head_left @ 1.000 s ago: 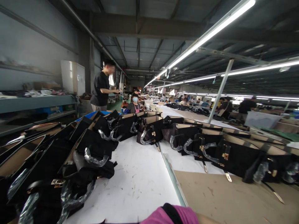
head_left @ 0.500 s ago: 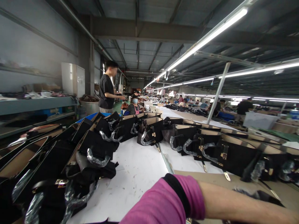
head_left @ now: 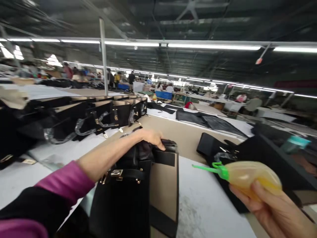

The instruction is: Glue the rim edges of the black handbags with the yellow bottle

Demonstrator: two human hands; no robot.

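My left hand [head_left: 153,138] grips the far edge of a black handbag [head_left: 119,201] lying on its side, its beige lining board [head_left: 163,185] facing up on the right. A strap with a gold buckle [head_left: 117,173] crosses the bag's near part. In my right hand [head_left: 267,205] is a soft squeeze bottle [head_left: 252,175] of yellowish liquid, with a green nozzle [head_left: 208,168] pointing left. The fingers wrap round its lower side. The nozzle tip hangs above the white table surface, apart from the bag.
A row of black handbags [head_left: 74,112] with plastic-wrapped handles stands along the left. More black bag pieces [head_left: 247,152] lie at the right, beside a turquoise-topped container [head_left: 297,142]. Flat black sheets [head_left: 208,120] rest farther back. A metal post [head_left: 103,59] rises behind the row; people work in the distance.
The view has swung to the right. The bottle in my right hand and my left hand on the bag now show; before, only a pink-sleeved arm was visible, its hand out of frame.
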